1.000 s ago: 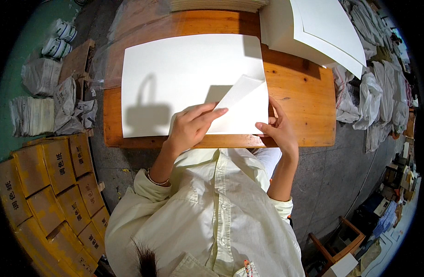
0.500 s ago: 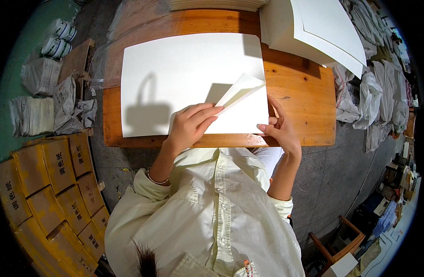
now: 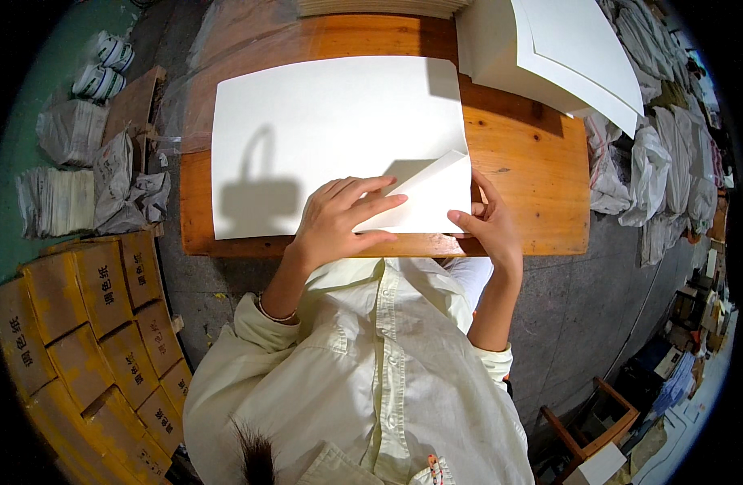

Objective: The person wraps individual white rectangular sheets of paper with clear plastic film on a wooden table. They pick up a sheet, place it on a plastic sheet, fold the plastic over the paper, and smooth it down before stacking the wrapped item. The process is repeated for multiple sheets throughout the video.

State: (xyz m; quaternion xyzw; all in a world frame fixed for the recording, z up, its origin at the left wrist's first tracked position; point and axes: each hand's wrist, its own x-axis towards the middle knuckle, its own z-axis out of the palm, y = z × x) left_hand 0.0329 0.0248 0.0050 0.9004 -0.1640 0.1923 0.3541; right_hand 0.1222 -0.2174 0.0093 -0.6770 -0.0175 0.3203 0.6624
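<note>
A white sheet of paper lies on top of a stack of paper at the near edge of the table. Its lower right corner is lifted and folded over in a slanting flap. My left hand rests palm down at the near edge, its fingers spread, with the fingertips against the flap. My right hand holds the stack's lower right corner, thumb on top and the other fingers along the right edge, partly hidden. A shadow falls across the sheet's left half.
A wooden table bears a tall pile of white paper at the back right and another stack at the back. Clear plastic film drapes its left side. Cardboard boxes stand left; white sacks lie right.
My left fingers have spread and let go of the lifted corner. The flap has sunk lower toward the stack. My right hand stays at the right edge.
</note>
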